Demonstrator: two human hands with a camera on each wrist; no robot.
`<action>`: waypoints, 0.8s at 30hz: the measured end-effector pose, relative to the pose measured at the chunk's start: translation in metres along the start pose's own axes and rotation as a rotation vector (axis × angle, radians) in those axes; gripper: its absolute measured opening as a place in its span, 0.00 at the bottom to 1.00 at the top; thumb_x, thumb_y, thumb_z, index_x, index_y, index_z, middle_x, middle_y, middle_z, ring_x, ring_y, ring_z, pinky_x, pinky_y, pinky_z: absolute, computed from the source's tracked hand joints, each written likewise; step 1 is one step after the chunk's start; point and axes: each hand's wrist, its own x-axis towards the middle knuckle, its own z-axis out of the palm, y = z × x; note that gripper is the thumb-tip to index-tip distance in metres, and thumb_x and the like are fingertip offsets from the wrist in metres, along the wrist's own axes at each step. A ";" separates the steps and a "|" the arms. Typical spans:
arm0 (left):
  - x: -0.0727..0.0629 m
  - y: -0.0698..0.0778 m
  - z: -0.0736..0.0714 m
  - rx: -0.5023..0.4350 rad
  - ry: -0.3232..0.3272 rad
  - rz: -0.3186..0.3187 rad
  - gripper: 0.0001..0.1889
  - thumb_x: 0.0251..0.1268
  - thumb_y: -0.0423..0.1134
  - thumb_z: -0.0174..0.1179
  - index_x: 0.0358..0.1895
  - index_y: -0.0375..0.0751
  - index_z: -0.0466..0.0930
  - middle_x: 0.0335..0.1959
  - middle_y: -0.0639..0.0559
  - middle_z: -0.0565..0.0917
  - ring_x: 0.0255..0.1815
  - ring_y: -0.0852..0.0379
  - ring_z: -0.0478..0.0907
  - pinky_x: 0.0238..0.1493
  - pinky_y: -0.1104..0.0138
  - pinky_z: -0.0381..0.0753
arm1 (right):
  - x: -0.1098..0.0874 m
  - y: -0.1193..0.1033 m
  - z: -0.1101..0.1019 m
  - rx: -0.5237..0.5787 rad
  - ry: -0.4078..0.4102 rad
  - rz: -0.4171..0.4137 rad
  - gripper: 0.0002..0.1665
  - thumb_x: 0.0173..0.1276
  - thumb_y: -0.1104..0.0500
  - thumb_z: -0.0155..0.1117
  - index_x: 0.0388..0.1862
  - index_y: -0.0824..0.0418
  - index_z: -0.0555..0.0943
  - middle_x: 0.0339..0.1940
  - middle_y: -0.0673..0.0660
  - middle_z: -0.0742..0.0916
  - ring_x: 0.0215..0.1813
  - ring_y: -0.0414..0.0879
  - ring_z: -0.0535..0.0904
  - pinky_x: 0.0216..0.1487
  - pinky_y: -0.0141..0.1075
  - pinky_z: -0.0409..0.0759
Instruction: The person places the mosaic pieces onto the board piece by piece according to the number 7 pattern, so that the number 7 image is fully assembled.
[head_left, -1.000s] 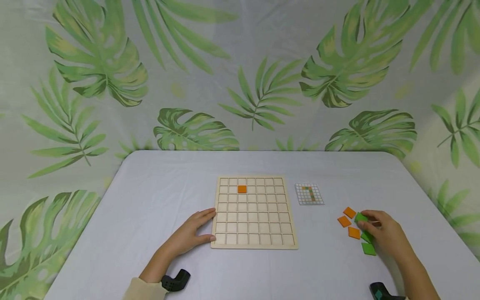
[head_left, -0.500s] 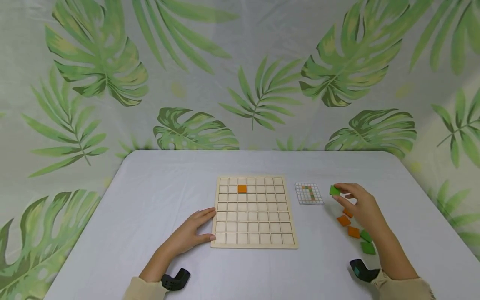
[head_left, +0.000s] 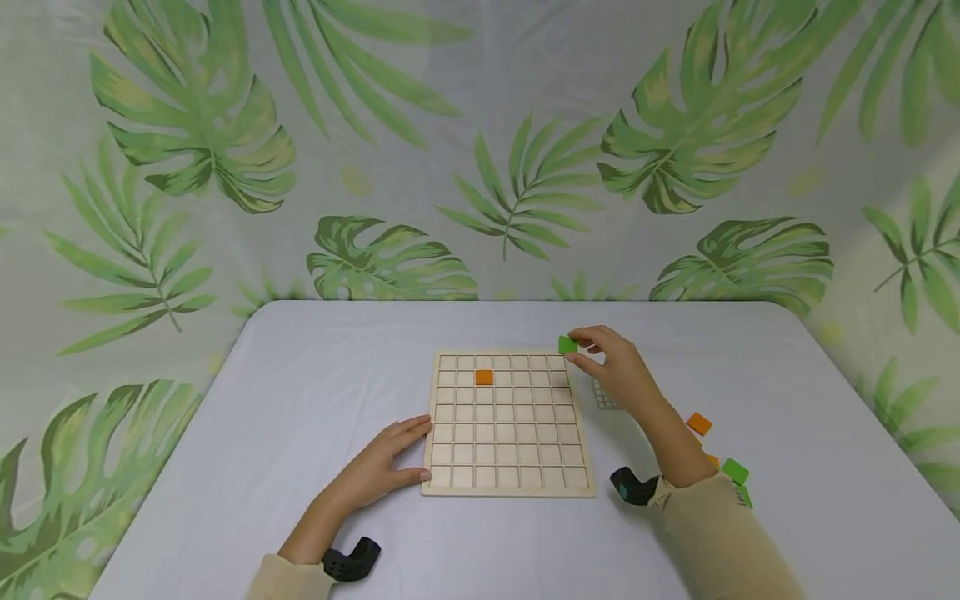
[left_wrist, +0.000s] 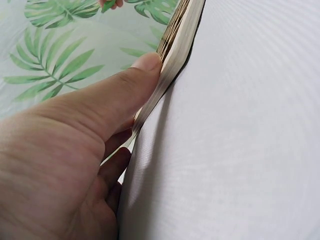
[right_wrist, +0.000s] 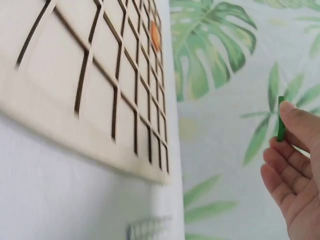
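Observation:
A wooden grid board [head_left: 510, 433] lies mid-table with one orange tile [head_left: 484, 377] in a cell of its second row from the back. My left hand [head_left: 375, 468] rests at the board's left edge; in the left wrist view its thumb [left_wrist: 148, 62] touches the rim. A green square tile [head_left: 567, 344] is pinched between the thumb and fingers of my right hand [head_left: 611, 367], above the board's far right corner. The right wrist view shows that green tile [right_wrist: 280, 119] edge-on, held off the table.
A small printed grid card [head_left: 606, 395] lies right of the board, partly hidden by my right hand. Loose orange tiles [head_left: 699, 423] and green tiles [head_left: 736, 471] lie farther right, some behind the forearm. A leaf-patterned cloth [head_left: 517, 167] hangs behind the white table [head_left: 337, 358].
My right hand has lifted a green tile from the loose pile and carried it left and away from me, over to the board's far right corner. The left hand has stayed put.

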 end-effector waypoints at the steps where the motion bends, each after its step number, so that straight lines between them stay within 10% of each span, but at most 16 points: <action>1: 0.000 0.000 0.000 -0.002 -0.001 0.000 0.38 0.50 0.52 0.63 0.65 0.38 0.63 0.66 0.49 0.61 0.67 0.46 0.53 0.63 0.50 0.53 | 0.004 -0.001 0.006 0.006 -0.011 -0.007 0.22 0.59 0.60 0.64 0.51 0.65 0.75 0.47 0.59 0.79 0.46 0.54 0.75 0.44 0.48 0.75; 24: 0.000 0.001 0.000 -0.012 -0.007 -0.012 0.38 0.50 0.51 0.64 0.65 0.39 0.62 0.67 0.53 0.60 0.67 0.49 0.52 0.63 0.52 0.54 | 0.028 0.003 0.085 0.070 -0.290 0.085 0.18 0.60 0.57 0.63 0.48 0.63 0.78 0.43 0.54 0.79 0.45 0.46 0.74 0.46 0.36 0.75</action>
